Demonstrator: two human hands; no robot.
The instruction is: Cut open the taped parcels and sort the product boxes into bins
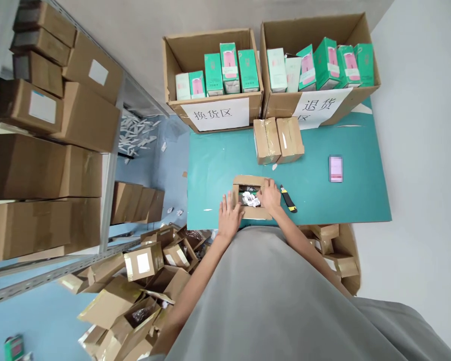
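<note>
Nearest the view, my grey garment [285, 296] fills the lower centre, reaching the front edge of the table. The opened carton [253, 213] rests on the table near that edge, between my two hands, its flaps turned out around the opening. Crumpled white material [251, 199] lies inside, covering part of the contents; something green and something dark show past it, too obscured to identify. My left grip [230, 216] is open, fingers spread and laid against the carton's left side, enclosing nothing. My right grip [270, 195] is bent over the right side; whether its fingers pinch the flap or merely press, I cannot tell.

Just beside my right grip lies a black-and-yellow utility knife [288, 199]. Beyond the carton, two taped small cartons [266, 140] stand side by side, obstructing the direct way to the large right-hand box [278, 103]. This and the large left-hand box [173, 105], both bearing handwritten white signs, contain upright green and white packages. A phone [335, 169] lies well apart to the right on the bare table [218, 170]. At left, a shelf [107, 200] carries brown cartons; below it, discarded-looking cartons [116, 301] crowd the floor.
</note>
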